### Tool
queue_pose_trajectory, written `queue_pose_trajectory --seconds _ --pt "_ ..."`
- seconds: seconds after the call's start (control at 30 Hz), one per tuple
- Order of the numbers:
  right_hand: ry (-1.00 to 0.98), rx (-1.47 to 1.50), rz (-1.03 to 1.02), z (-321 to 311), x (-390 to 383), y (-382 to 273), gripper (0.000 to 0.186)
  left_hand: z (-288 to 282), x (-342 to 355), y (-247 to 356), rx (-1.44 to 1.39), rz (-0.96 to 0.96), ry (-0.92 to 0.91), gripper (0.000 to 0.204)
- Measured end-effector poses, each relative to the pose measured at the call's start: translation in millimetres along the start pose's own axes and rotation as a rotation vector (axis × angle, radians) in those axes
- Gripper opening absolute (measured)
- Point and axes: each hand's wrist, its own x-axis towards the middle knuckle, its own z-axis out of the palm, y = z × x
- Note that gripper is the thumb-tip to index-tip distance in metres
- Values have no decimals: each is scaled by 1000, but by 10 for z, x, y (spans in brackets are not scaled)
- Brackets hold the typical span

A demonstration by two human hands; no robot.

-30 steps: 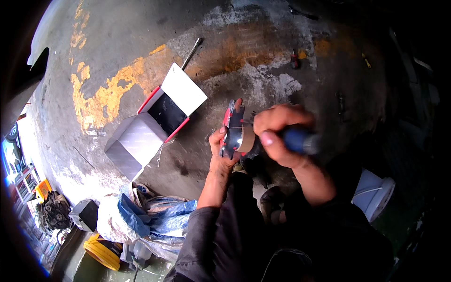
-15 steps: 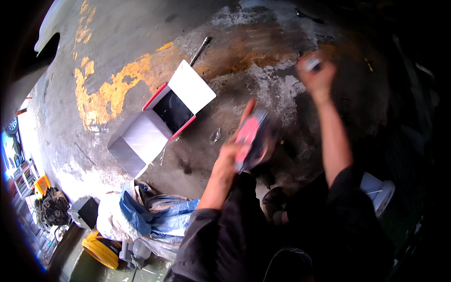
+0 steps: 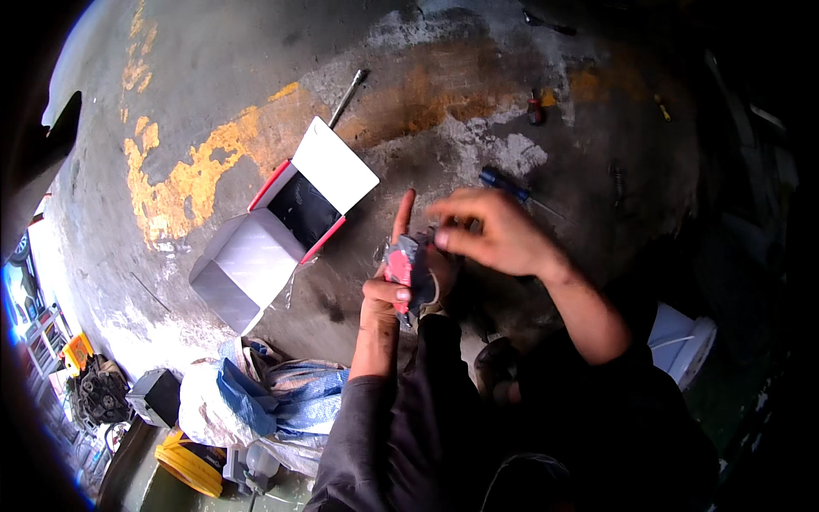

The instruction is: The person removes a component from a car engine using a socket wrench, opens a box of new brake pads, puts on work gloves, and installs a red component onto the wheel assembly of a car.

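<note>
My left hand [image 3: 384, 294] is closed round a flat part with a pink face and grey edges [image 3: 398, 264]; its index finger points up past it. The far side of this part is dark, and its exact kind I cannot make out. Just to its right, my right hand [image 3: 495, 230] reaches in palm down, fingers half bent and the thumb apart from them. Its fingertips are close to the part's upper edge; whether they touch I cannot tell. A blue-handled screwdriver [image 3: 503, 183] lies on the floor beyond the right hand.
An open red and white box [image 3: 281, 205] with black material inside stands left of my hands. Behind it lies a metal bar tool [image 3: 348, 98]. A red-handled tool [image 3: 535, 107] is farther off. A crumpled blue-white sack [image 3: 256, 397], yellow bucket [image 3: 188, 465] and white bucket [image 3: 682, 346] are nearby.
My right hand has come back from the far right to beside the part; the small whitish thing seen at it earlier no longer shows. The left hand has shifted slightly left with the part.
</note>
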Motion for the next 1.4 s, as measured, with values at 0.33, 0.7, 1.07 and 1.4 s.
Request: queue_pose_trajectory --seconds 0.33,0.7,1.07,1.4 --pt "-185 832 514 -69 -249 111 16 -201 -210 48 -56 -156 -30 128" --pt "-84 -297 329 263 -209 -50 56 -570 -466 -36 -305 -81 -47 122" --pt "-262 -143 1 250 -208 52 25 -656 -615 46 -135 -257 228 91" --pt "-372 -159 -2 423 -376 172 13 -653 -556 175 240 -419 394 62"
